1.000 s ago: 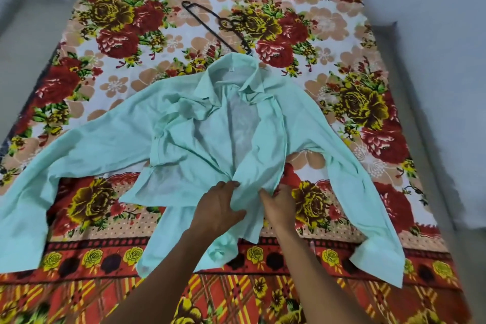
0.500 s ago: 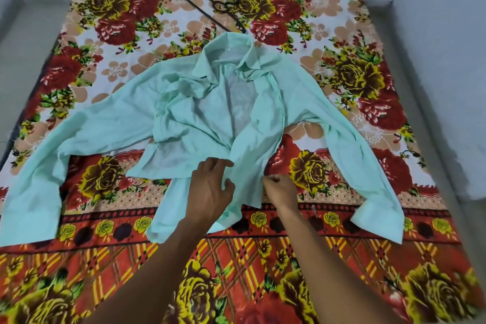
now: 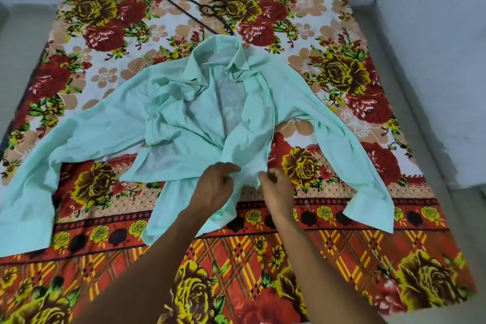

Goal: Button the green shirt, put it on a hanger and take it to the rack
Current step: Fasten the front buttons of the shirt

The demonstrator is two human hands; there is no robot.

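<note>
Two hands, left hand (image 3: 215,187) and right hand (image 3: 276,187), pinch the green shirt's (image 3: 184,123) lower front at frame centre; it looks unbuttoned, and the hanger (image 3: 197,12) lies untouched at upper centre.

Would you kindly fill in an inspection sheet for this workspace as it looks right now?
Surface: floral bedsheet in red, yellow and white, spread flat.
Job's things: green shirt lies face up, front open, sleeves spread to both sides; black hanger lies flat beyond the collar, apart from the shirt; no rack in view.
Clutter: nothing seen.
Grips: left hand and right hand both pinch the shirt's front edges near the hem.
Cables: nothing seen.
Surroundings: pale floor on both sides of the sheet.
</note>
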